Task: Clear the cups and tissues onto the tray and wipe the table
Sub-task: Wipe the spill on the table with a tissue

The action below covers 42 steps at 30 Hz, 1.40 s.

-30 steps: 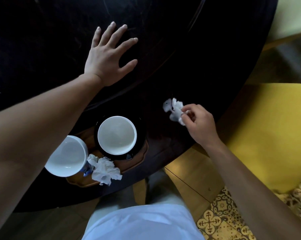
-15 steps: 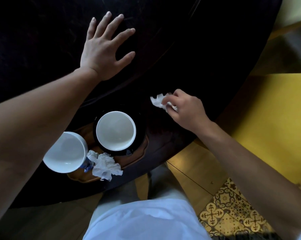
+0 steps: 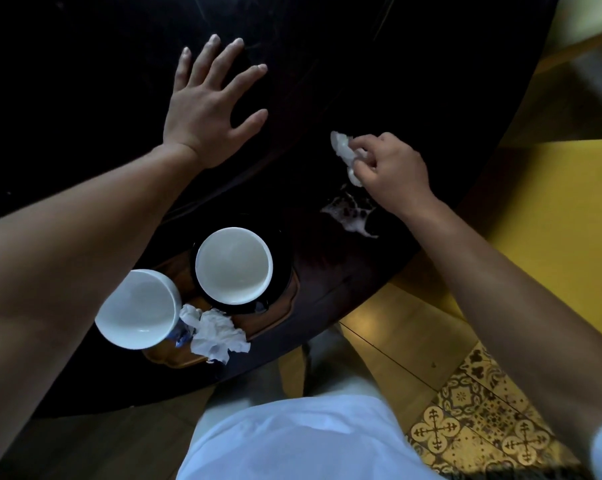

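Observation:
My right hand pinches a small crumpled white tissue and holds it against the dark round table. Just below that hand a pale wet smear shows on the table top. My left hand lies flat on the table with its fingers spread. Near the table's front edge a brown wooden tray carries a white cup on a black saucer, a second white cup with blue pattern and a crumpled tissue.
A yellow chair seat stands to the right of the table. Below lie a wooden floor strip and patterned tiles. My white shirt fills the bottom middle.
My right hand has carried the tissue up and away across the table, and a wet smear now shows where it was. My left hand stays flat on the table.

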Each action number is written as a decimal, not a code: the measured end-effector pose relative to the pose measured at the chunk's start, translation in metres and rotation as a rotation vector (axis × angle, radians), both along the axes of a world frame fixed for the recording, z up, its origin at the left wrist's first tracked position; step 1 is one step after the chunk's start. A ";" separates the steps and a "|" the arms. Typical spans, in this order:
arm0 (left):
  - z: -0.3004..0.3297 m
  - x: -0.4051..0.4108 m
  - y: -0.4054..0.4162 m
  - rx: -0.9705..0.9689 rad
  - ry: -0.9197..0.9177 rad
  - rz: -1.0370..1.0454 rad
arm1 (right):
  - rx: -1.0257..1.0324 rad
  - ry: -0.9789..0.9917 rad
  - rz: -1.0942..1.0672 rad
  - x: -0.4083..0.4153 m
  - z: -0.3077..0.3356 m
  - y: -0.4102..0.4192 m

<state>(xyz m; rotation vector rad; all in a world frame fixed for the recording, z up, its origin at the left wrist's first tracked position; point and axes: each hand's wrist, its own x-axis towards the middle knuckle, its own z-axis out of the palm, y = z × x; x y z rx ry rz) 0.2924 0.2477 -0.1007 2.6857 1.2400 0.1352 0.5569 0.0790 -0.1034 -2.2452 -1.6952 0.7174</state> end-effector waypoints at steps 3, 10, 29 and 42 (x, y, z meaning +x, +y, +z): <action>0.000 0.000 0.000 0.002 0.003 0.000 | -0.017 -0.053 0.069 -0.013 0.000 -0.019; 0.000 -0.002 0.000 0.000 0.003 -0.007 | -0.043 -0.079 0.104 -0.024 0.011 -0.066; -0.001 -0.006 -0.001 -0.003 -0.009 0.001 | 0.046 -0.107 -0.180 -0.034 0.001 -0.080; -0.001 -0.005 -0.001 -0.002 -0.014 -0.001 | 0.006 -0.107 -0.231 0.007 -0.001 -0.032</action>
